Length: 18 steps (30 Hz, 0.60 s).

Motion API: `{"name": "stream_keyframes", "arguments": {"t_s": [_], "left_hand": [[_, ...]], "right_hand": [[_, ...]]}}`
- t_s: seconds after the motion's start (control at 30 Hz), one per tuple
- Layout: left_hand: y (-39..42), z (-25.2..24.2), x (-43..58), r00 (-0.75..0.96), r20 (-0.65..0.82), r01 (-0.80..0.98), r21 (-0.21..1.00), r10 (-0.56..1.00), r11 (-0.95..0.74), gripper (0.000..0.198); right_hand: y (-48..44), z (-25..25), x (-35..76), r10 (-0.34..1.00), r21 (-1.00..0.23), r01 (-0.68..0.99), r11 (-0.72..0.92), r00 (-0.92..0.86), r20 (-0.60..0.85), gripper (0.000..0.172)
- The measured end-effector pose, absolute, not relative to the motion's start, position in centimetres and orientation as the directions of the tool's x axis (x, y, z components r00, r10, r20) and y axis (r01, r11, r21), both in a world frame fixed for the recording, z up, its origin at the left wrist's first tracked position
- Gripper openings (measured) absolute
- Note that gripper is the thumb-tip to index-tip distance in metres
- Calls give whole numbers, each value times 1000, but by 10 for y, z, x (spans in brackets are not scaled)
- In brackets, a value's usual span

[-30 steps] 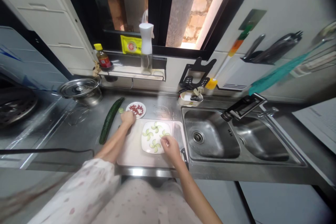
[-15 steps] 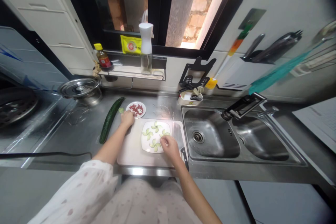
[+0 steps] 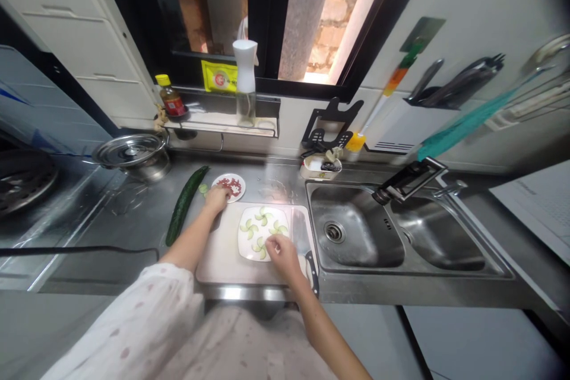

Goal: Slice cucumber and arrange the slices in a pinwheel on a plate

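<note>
My left hand (image 3: 217,199) reaches over the near left edge of a small round white plate (image 3: 241,194) with red bits (image 3: 234,183) on it. Its fingers are bent together at the bits, and whatever they hold is hidden. Over the lower right of a square white plate (image 3: 243,250), my right hand (image 3: 283,255) is closed in a pinch, its contents too small to make out. Pale green cucumber slices (image 3: 263,216) lie on that plate in several pinwheel shapes. The plate rests on a light cutting board (image 3: 218,261).
A whole cucumber (image 3: 184,208) lies left of the board, with small cucumber pieces (image 3: 203,189) beside it. A knife (image 3: 313,267) lies along the board's right side. Further right is a double sink (image 3: 356,231). A lidded steel pot (image 3: 133,157) stands at the back left.
My left hand's fingers have moved onto the small plate among the red bits. My right hand has shifted from the right pinwheel down and left, nearer the lower one.
</note>
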State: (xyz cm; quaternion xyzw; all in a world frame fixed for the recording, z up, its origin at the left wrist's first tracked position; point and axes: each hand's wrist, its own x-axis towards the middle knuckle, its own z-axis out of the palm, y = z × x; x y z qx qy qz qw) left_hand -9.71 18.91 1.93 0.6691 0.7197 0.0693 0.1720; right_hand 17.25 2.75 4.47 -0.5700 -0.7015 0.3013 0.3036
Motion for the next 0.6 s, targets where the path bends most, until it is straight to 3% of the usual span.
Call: {"name": "stream_keyframes", "arguments": {"t_s": [0.13, 0.3, 0.43, 0.53, 0.6], "left_hand": [[192, 17, -99, 9, -141, 944, 327, 990, 38, 20], [191, 20, -100, -62, -141, 919, 378, 988, 112, 22], [187, 23, -98, -202, -108, 759, 611, 973, 225, 21], [179, 27, -90, -265, -177, 470, 835, 948, 288, 25], [172, 31, -81, -220, -264, 226, 923, 939, 312, 29]], "right_hand": [[20, 47, 162, 974, -778, 597, 197, -207, 88, 17], [21, 51, 155, 965, -770, 597, 225, -244, 93, 14], [28, 53, 155, 965, -772, 594, 227, -244, 95, 15], [37, 55, 155, 968, -777, 592, 216, -233, 91, 16], [45, 58, 154, 970, -778, 590, 216, -223, 101, 16]]}}
